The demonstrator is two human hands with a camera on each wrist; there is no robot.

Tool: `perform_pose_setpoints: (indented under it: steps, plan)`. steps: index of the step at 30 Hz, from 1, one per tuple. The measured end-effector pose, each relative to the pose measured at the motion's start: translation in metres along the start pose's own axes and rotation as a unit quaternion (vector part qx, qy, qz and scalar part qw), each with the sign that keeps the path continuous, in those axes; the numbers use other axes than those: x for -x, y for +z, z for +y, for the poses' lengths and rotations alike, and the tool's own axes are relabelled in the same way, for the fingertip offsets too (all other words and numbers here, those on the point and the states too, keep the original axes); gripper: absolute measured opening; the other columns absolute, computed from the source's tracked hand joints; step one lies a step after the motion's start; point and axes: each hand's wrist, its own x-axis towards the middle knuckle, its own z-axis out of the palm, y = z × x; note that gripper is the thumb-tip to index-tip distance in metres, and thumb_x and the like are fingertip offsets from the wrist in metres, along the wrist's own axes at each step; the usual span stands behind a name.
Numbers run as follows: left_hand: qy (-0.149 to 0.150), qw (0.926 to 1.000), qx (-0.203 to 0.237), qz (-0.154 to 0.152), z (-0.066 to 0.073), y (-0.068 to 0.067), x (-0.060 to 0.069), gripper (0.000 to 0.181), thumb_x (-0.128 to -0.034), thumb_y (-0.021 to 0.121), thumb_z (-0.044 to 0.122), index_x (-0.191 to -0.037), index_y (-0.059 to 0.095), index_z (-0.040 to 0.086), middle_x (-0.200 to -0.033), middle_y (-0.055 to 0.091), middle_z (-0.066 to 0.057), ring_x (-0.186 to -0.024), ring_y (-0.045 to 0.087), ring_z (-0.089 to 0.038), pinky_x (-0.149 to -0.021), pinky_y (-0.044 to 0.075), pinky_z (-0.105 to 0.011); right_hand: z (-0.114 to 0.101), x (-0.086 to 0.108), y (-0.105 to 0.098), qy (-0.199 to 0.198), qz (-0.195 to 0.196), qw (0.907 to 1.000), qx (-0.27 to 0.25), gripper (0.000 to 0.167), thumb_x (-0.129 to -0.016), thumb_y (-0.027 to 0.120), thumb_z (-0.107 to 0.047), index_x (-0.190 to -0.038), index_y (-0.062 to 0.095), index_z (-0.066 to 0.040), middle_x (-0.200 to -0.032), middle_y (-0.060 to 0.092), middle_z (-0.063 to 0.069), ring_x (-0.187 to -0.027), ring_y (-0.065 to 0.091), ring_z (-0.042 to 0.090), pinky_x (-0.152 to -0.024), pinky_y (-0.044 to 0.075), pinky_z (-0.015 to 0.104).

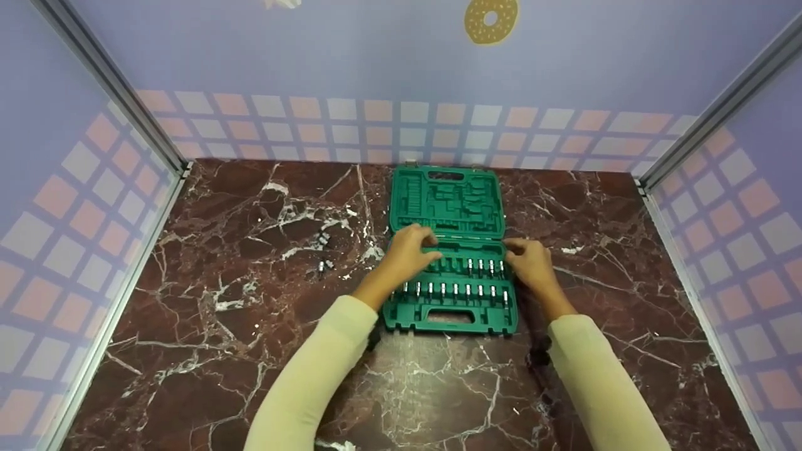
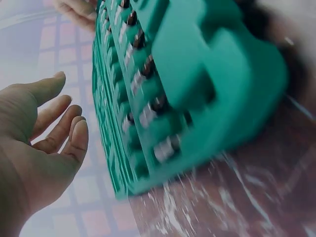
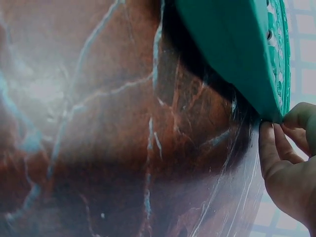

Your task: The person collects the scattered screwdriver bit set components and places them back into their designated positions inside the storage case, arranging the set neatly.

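A green socket case (image 1: pixel 407 319) lies open on the marbled table, its lid folded back towards the wall. Short silver bit sockets (image 1: pixel 468 290) with dark tips stand in two rows in the near half; the left part of the back row shows bare slots. Over the left side of the case hovers my left hand (image 1: pixel 407 254), fingers loosely bent, nothing visible in them. In the left wrist view that hand (image 2: pixel 44 143) shows apart from the case. My right hand (image 1: pixel 531 263) pinches the case's right edge, thumb and fingers meeting at its rim (image 3: pixel 269 111) in the right wrist view.
A few small loose metal pieces (image 1: pixel 322 266) lie on the tabletop (image 1: pixel 250 351) left of the case. Patterned panels (image 1: pixel 351 125) enclose the table at the back and both sides.
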Motion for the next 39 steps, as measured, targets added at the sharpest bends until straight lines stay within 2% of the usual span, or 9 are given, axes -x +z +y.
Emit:
perform_pose_setpoints:
  steps: [6, 12, 17, 22, 25, 30, 34, 39]
  plan:
    - [-0.016, 0.9989, 0.003, 0.044, -0.019, -0.02, 0.018, 0.031, -0.0901, 0.081, 0.018, -0.114, 0.071, 0.0, -0.112, 0.067, -0.011, -0.107, 0.065, -0.03, -0.094, 0.056, -0.04, 0.0, 0.001, 0.0, -0.01, 0.004, 0.9999, 0.006, 0.037, -0.095, 0.059, -0.007, -0.129, 0.071, -0.003, -0.121, 0.073, 0.021, -0.089, 0.063, 0.029, -0.074, 0.049, 0.035]
    - [-0.035, 0.9965, -0.004, 0.076, -0.043, -0.041, 0.038, 0.032, -0.0884, 0.081, 0.016, -0.115, 0.071, 0.001, -0.115, 0.066, -0.013, -0.109, 0.062, -0.034, -0.097, 0.054, -0.046, 0.001, 0.001, 0.0, -0.015, 0.002, 0.9999, 0.0, 0.036, -0.096, 0.059, -0.007, -0.129, 0.071, -0.002, -0.119, 0.073, 0.021, -0.08, 0.062, 0.028, -0.068, 0.048, 0.033]
    - [-0.056, 0.9926, -0.027, 0.105, -0.068, -0.057, 0.053, 0.03, -0.0861, 0.082, 0.012, -0.112, 0.071, 0.002, -0.112, 0.064, -0.016, -0.109, 0.057, -0.034, -0.099, 0.05, -0.051, 0.001, 0.001, 0.0, -0.008, 0.002, 1.0, -0.003, 0.036, -0.095, 0.059, -0.008, -0.129, 0.071, -0.003, -0.121, 0.073, 0.02, -0.091, 0.062, 0.029, -0.076, 0.05, 0.036]
    - [-0.076, 0.9868, -0.033, 0.139, -0.088, -0.069, 0.067, 0.036, -0.0821, 0.084, 0.009, -0.113, 0.07, -0.001, -0.114, 0.062, -0.019, -0.111, 0.056, -0.038, -0.103, 0.047, -0.052, 0.002, 0.0, 0.001, -0.007, 0.002, 1.0, -0.003, 0.036, -0.095, 0.059, -0.007, -0.128, 0.072, -0.003, -0.122, 0.073, 0.021, -0.099, 0.062, 0.031, -0.084, 0.052, 0.042]
    - [-0.092, 0.9829, -0.038, 0.155, -0.097, -0.075, 0.075, 0.042, -0.0806, 0.085, 0.009, -0.117, 0.067, -0.002, -0.123, 0.06, -0.022, -0.122, 0.054, -0.041, -0.111, 0.043, -0.054, 0.001, 0.0, 0.0, -0.008, 0.004, 1.0, -0.003, 0.036, -0.095, 0.059, -0.007, -0.128, 0.072, -0.003, -0.121, 0.073, 0.021, -0.099, 0.063, 0.031, -0.084, 0.052, 0.042]
    - [-0.128, 0.976, -0.042, 0.171, -0.109, -0.081, 0.084, 0.048, -0.079, 0.084, 0.008, -0.122, 0.063, -0.002, -0.129, 0.057, -0.024, -0.128, 0.051, -0.045, -0.116, 0.039, -0.054, 0.001, 0.0, 0.0, -0.012, 0.006, 0.9999, -0.002, 0.035, -0.095, 0.059, -0.007, -0.127, 0.072, -0.003, -0.12, 0.074, 0.02, -0.095, 0.063, 0.031, -0.081, 0.051, 0.04]
    - [-0.154, 0.9704, -0.039, 0.182, -0.118, -0.082, 0.088, 0.049, -0.0775, 0.084, 0.006, -0.12, 0.062, -0.004, -0.122, 0.058, -0.024, -0.121, 0.055, -0.043, -0.112, 0.042, -0.052, 0.001, 0.0, 0.0, -0.014, 0.007, 0.9999, 0.0, 0.035, -0.095, 0.059, -0.008, -0.127, 0.072, -0.003, -0.119, 0.074, 0.02, -0.096, 0.063, 0.031, -0.082, 0.051, 0.041]
    - [-0.186, 0.964, -0.033, 0.187, -0.126, -0.08, 0.093, 0.043, -0.0813, 0.082, 0.006, -0.116, 0.06, -0.007, -0.117, 0.059, -0.026, -0.113, 0.058, -0.042, -0.103, 0.047, -0.052, 0.001, 0.001, 0.0, -0.022, 0.008, 0.9997, 0.005, 0.035, -0.095, 0.059, -0.007, -0.127, 0.072, -0.002, -0.12, 0.074, 0.021, -0.102, 0.066, 0.034, -0.087, 0.053, 0.048]
